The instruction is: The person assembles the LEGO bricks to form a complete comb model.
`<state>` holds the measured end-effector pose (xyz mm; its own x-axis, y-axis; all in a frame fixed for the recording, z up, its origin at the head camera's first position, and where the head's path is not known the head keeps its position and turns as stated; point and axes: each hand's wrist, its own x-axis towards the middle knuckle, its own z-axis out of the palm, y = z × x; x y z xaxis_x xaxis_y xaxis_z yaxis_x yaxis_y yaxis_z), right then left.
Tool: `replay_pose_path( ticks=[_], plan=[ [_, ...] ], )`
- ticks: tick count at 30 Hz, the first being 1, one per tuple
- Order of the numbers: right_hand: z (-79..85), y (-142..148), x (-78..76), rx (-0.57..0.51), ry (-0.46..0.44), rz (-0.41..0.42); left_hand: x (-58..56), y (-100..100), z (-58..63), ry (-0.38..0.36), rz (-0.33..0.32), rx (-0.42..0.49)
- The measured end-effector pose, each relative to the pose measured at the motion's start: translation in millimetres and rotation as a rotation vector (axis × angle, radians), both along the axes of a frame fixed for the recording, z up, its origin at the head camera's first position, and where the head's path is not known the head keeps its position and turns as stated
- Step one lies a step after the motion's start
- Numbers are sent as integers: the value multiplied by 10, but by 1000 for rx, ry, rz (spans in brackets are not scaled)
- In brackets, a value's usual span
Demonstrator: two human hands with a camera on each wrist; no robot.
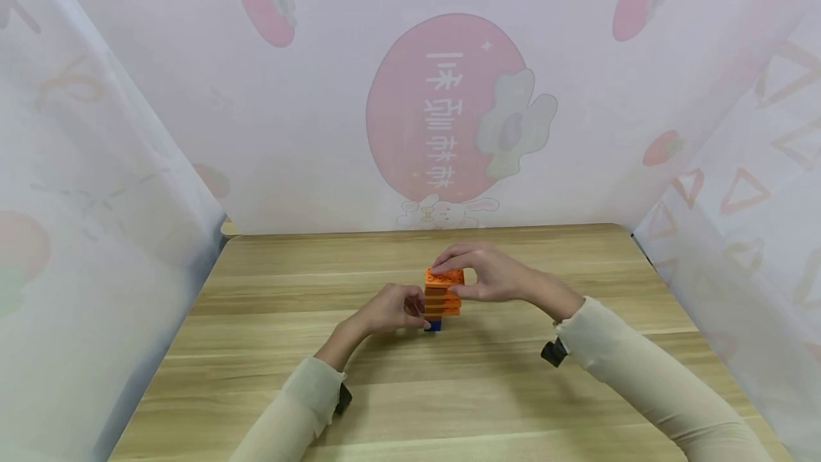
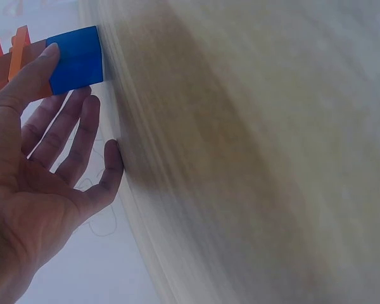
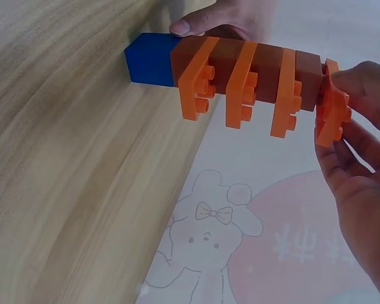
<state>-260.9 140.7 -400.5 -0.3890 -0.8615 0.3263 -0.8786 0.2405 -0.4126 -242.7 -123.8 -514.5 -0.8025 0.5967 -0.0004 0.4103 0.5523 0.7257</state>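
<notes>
A stack of toy building blocks stands upright on the table, with a blue block point(image 3: 152, 60) at its foot. Above that, brown blocks point(image 3: 267, 73) alternate with orange studded plates point(image 3: 189, 88) that stick out to one side. My left hand point(image 1: 390, 307) holds the foot of the stack, its thumb against the blue block and the other fingers partly behind it. At the top, my right hand point(image 1: 494, 275) pinches the uppermost orange plate point(image 1: 444, 279) between thumb and fingers. In the right wrist view that plate sits slightly aslant on the brown block under it.
The wooden table point(image 1: 269, 348) reaches to a pale printed curtain point(image 1: 308, 127) behind it, with further curtains at the left and right. Dark wrist devices point(image 1: 554, 352) sit at both of my sleeve cuffs.
</notes>
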Motion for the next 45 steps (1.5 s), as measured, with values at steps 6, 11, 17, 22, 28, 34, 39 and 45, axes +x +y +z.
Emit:
replay_pose_path(
  ticks=[6,11,17,22,28,34,39,45],
  plan=[
    [-30,-49,20,-61,3,-25,-8,-3,-4,5,-5,-7],
    [-44,-75,25,-97,7,-34,-14,-4,-7,-1,-4,-6],
    [-45,-90,26,-118,8,-28,-6,-9,-1,3,-7,6],
    [-37,-107,33,-109,10,-36,-10,-9,-4,12,-11,2],
    [-15,-114,42,-97,8,-38,-11,-16,0,9,-20,10],
    [-6,-95,43,-102,24,-29,-2,-3,15,-5,-9,9],
    [-19,-88,39,-100,25,-32,2,3,16,-10,-7,10],
    [-5,-110,42,-90,18,-43,-6,-5,2,-15,-2,17]
  ],
)
